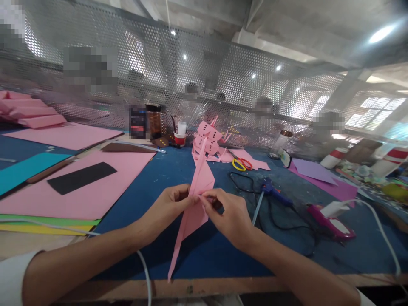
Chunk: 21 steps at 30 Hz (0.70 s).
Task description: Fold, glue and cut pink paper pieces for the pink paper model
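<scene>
A long folded piece of pink paper stands tilted in front of me, its narrow strip reaching down toward the table's front edge. My left hand pinches it near the middle from the left. From the right, my right hand is closed with thumb and forefinger together at the same spot; whether it grips the paper's edge or a tiny piece is too small to tell. Behind the paper's upper end lies a pile of cut pink pieces with black dots. Scissors with yellow and red handles rest beside that pile.
A blue glue gun with its cord lies at the right, near a magenta power strip. Large pink sheets with a black piece cover the left. Jars, a red-white cup and a perforated metal screen stand behind.
</scene>
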{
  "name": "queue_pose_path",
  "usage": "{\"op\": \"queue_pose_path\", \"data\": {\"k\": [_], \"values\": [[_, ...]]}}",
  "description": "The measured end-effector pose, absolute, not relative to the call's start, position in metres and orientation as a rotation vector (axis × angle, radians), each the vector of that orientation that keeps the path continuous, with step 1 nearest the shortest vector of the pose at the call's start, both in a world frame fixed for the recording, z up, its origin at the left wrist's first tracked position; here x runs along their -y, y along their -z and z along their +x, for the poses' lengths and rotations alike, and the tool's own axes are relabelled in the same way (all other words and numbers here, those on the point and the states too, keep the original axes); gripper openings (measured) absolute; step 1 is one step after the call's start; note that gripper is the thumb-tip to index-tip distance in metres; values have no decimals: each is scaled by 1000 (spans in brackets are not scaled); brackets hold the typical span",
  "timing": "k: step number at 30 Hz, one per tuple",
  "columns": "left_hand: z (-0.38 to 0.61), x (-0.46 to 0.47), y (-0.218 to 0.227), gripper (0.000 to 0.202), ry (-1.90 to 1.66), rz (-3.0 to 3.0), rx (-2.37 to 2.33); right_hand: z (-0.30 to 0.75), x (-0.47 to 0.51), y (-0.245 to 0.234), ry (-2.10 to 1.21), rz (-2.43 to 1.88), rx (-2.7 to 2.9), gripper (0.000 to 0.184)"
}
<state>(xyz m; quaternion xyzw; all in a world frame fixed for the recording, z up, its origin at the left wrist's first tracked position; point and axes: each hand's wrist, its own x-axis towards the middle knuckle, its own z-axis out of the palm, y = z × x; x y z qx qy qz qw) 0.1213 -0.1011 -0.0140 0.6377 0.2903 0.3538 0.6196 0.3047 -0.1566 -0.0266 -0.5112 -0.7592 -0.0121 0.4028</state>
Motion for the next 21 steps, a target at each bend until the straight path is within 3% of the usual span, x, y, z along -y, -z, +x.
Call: {"op": "queue_pose_path", "data": {"k": [21], "values": [[121, 103, 13, 25, -806, 1446, -608, 303, 156, 25, 215, -1234, 1964, 9]]}}
